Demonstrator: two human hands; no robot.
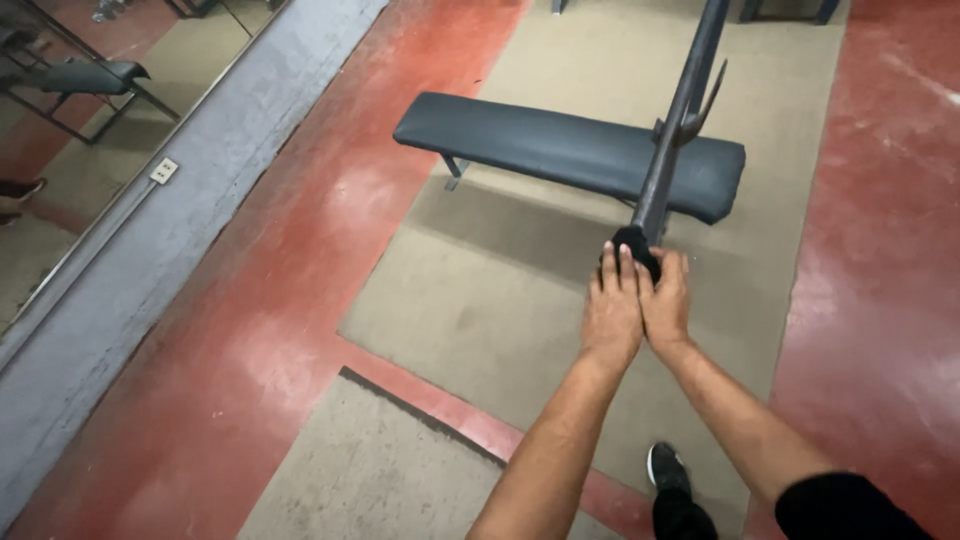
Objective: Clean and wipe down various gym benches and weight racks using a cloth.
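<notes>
A dark metal upright post (672, 140) of a bench rack runs from the top of the view down toward me, with a hook on its right side. A black cloth (636, 250) is pressed around the post's lower part. My left hand (612, 308) and my right hand (666, 298) lie side by side on the cloth, fingers pointing up the post, both gripping it. Behind the post lies a flat black padded bench (540, 148).
The bench stands on a tan mat (500, 290) over a red floor (280, 290). A grey wall base with a white socket (163, 170) and a mirror (90, 110) run along the left. My black shoe (668, 470) is below the hands.
</notes>
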